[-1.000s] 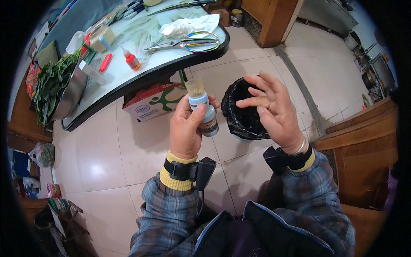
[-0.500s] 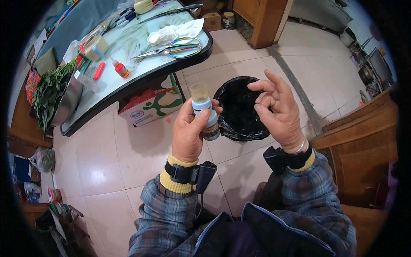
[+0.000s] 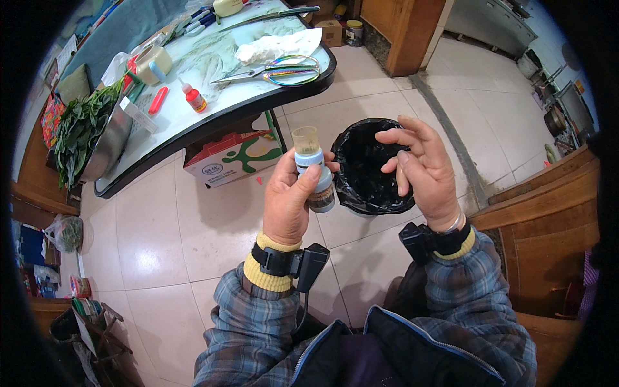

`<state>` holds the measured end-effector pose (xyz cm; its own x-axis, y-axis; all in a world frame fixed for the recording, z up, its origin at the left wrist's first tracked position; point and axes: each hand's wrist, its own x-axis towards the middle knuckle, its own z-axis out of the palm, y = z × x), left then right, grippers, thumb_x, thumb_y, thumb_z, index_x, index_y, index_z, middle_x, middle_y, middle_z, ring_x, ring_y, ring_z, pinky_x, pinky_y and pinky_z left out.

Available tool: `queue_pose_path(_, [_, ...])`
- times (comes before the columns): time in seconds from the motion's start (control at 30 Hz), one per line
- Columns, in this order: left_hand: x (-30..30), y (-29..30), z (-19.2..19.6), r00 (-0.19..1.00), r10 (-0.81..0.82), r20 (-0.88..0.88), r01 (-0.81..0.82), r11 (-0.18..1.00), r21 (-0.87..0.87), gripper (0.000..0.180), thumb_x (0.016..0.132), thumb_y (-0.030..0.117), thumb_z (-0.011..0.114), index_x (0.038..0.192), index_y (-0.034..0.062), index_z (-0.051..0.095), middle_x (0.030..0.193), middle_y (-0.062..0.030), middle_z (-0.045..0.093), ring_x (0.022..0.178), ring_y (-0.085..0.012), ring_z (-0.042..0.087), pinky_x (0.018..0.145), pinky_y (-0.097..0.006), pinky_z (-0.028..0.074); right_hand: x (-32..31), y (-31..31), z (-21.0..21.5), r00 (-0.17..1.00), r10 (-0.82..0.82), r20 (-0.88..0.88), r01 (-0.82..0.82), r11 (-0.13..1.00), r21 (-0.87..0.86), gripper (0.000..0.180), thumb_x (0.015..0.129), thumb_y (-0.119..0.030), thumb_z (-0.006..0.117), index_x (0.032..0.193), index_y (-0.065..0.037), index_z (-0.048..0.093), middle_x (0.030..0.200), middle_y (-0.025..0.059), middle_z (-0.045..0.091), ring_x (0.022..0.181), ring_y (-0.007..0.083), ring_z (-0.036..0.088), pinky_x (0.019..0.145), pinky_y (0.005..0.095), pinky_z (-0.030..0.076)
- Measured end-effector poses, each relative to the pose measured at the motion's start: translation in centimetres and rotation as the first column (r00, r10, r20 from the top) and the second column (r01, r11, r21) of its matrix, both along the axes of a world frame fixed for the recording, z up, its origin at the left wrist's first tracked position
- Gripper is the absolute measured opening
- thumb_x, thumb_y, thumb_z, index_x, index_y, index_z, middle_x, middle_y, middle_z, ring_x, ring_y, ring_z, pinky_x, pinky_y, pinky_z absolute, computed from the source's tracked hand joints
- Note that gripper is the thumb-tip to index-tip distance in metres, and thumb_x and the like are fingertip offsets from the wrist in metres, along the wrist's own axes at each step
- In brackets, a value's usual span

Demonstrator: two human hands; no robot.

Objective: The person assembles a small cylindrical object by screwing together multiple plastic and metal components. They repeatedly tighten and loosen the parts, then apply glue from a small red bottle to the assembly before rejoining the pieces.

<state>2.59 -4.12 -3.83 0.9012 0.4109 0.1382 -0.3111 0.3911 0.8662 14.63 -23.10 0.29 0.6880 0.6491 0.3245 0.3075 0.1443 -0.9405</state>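
Note:
My left hand (image 3: 287, 198) is wrapped round a small light-blue bottle (image 3: 320, 184), thumb across its front. The bottle stands nearly upright, with a cloudy yellowish cup-like top (image 3: 305, 140) and a dark, patterned lower part. To its right, my right hand (image 3: 422, 169) is raised over the right side of a black-lined bin (image 3: 342, 187). Its fingers are loosely bent and partly apart, the thumb lying close to the middle fingers. Nothing shows in that hand. Both wrists carry black strapped devices.
A glass-topped table (image 3: 213, 116) at the upper left bears scissors (image 3: 293, 72), crumpled white tissue (image 3: 277, 46), a small red bottle (image 3: 195, 100) and a tape roll (image 3: 153, 64). A metal bowl of leafy greens (image 3: 77, 138) sits at its left end. Beneath is a carton (image 3: 232, 158). Wooden furniture (image 3: 548, 226) stands right.
My right thumb has shifted across the fingers, and the fingers have curled differently. The left hand keeps its hold on the bottle. The whole scene has shifted slightly right in view.

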Motion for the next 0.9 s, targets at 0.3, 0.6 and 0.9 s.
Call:
queue_pose_path(0.3, [0.1,0.6,-0.2,1.0,-0.004,0.011,0.005,0.999,-0.032,0.054,0.09,0.024,0.067,0.135,0.0005,0.048,0.113,-0.0121,0.062,0.105,-0.0249,0.063,0.091,-0.037,0.051,0.7,1.2,-0.7,0.994,-0.038,-0.099,0.046,0.995,0.086,0.059,0.088,0.003,0.053,0.144,0.0,0.032,0.115,0.0103,0.058,0.072,0.0041,0.053,0.064,0.0165,0.048])
queue_pose_path(0.6, [0.0,1.0,-0.3,1.0,-0.006,-0.003,0.006,0.999,-0.039,0.055,0.09,0.025,0.067,0.136,0.0001,0.047,0.114,-0.0126,0.062,0.105,-0.0251,0.064,0.091,-0.037,0.052,1.4,1.8,-1.5,0.966,0.015,-0.26,0.03,0.985,0.168,0.046,0.095,0.001,0.043,0.14,0.001,0.037,0.11,0.0102,0.062,0.066,0.0028,0.052,0.059,0.0175,0.048])
queue_pose_path(0.9, [0.0,1.2,-0.4,1.0,-0.009,0.002,0.009,0.998,-0.066,0.058,0.09,0.029,0.067,0.136,0.0,0.046,0.114,-0.0128,0.061,0.105,-0.0257,0.063,0.092,-0.037,0.052,1.9,2.7,-2.4,0.974,-0.079,-0.211,0.1,0.991,0.092,0.044,0.093,0.001,0.044,0.136,0.002,0.041,0.116,0.0135,0.062,0.063,0.0047,0.053,0.067,0.0187,0.05])
